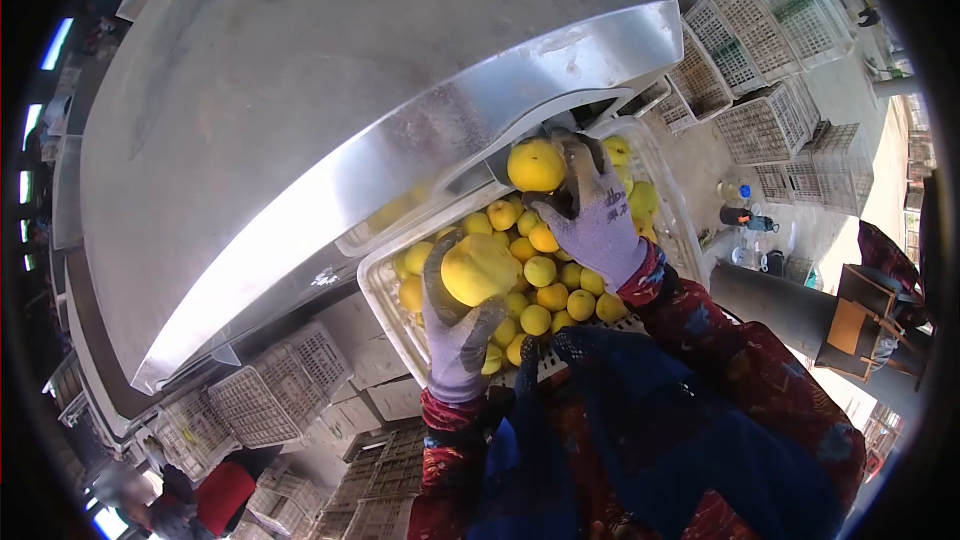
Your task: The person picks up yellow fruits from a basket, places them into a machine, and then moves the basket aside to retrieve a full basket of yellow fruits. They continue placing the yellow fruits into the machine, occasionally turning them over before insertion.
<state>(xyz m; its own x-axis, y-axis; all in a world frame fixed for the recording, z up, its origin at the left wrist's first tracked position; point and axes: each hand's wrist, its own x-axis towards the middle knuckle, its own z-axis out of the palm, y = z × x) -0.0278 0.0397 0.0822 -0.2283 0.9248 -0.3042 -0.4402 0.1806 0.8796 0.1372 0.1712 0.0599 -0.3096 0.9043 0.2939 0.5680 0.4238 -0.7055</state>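
A large yellow fruit (480,268) is clasped in the left hand (455,340), a smaller fruit (536,165) in the right hand (600,225); the crate (385,310) is judged nearly full.

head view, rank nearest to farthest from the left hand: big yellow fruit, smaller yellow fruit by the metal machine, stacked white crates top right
1. big yellow fruit: gripped in the left hand itself.
2. smaller yellow fruit: in the right hand, up at the edge of the metal machine.
3. stacked white crates: far off, top right.
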